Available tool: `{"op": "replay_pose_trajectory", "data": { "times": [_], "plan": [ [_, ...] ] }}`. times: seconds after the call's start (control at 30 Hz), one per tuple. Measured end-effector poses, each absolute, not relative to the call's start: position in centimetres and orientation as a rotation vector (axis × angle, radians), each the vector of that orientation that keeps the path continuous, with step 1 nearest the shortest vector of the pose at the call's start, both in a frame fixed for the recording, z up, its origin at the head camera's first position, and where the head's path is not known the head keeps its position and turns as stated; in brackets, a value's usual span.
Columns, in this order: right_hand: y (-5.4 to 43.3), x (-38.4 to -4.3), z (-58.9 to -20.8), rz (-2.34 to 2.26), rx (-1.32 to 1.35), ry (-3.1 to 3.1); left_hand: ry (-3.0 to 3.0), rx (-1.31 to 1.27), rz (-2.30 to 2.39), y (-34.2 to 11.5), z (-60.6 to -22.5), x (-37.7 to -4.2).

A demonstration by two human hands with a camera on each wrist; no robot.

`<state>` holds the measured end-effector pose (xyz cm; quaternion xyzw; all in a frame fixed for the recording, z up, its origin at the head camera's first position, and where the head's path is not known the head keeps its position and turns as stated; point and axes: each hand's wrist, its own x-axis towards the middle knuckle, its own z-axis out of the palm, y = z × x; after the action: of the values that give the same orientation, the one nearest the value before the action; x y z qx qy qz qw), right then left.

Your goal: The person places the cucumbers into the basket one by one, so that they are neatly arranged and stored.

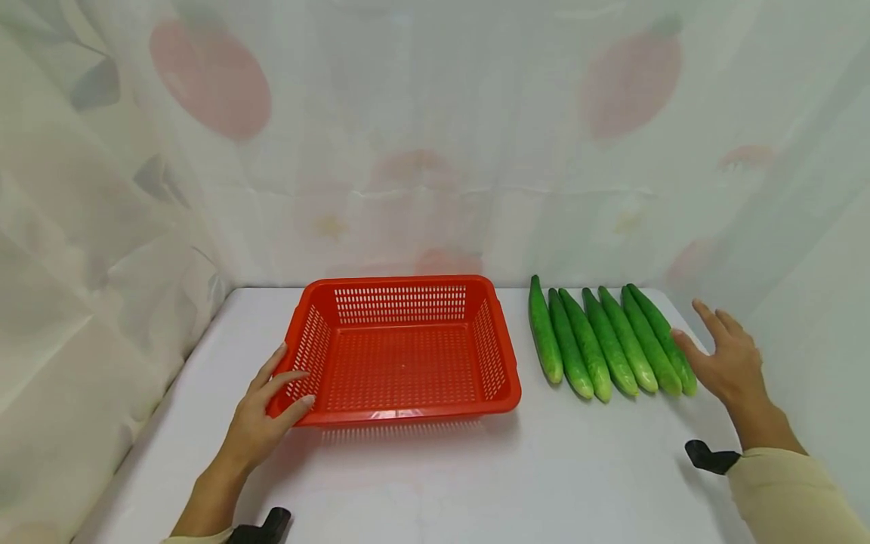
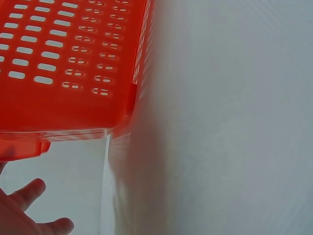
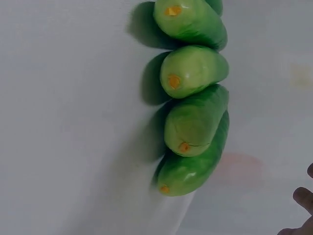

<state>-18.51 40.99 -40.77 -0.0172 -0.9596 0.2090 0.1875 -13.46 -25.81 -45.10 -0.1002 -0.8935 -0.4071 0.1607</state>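
Our right sleeve lies nearest the head camera; we place our left hand, fingers extended and spread, at the left rim of the red basket near the far edge of the tabletop, and our right hand, fingers spread and gripping nothing, just beside seven cucumbers toward the far right corner. In the left-wrist view, we see extended fingertips below the basket's perforated wall. In the right-wrist view, our fingertips show apart from the cucumbers' pale ends.
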Motion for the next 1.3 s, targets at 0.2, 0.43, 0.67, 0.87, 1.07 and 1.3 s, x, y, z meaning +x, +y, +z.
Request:
{"op": "replay_pose_trajectory", "data": {
  "times": [0.2, 0.43, 0.67, 0.87, 1.07, 1.3],
  "plan": [
    [41.2, -18.6, -41.8, 0.656, -0.045, -2.701, -2.529, -0.273, -1.211, -25.7, -45.2, -13.4],
    [41.8, -18.7, -43.6, 0.752, -0.124, -2.753, -2.483, -0.29, -1.248, -25.6, -45.3, -13.4],
    [42.4, -18.6, -44.5, 0.856, -0.233, -2.834, -2.463, -0.299, -1.27, -25.8, -45.8, -13.6],
    [42.6, -18.6, -45.3, 0.907, -0.285, -2.874, -2.457, -0.297, -1.279, -25.8, -46.0, -13.6],
    [42.6, -18.9, -45.7, 0.887, -0.271, -2.886, -2.457, -0.285, -1.298, -25.8, -45.9, -13.4],
    [42.6, -18.7, -46.0, 0.82, -0.237, -2.894, -2.451, -0.293, -1.304, -25.7, -45.8, -13.4]
  ]
}}
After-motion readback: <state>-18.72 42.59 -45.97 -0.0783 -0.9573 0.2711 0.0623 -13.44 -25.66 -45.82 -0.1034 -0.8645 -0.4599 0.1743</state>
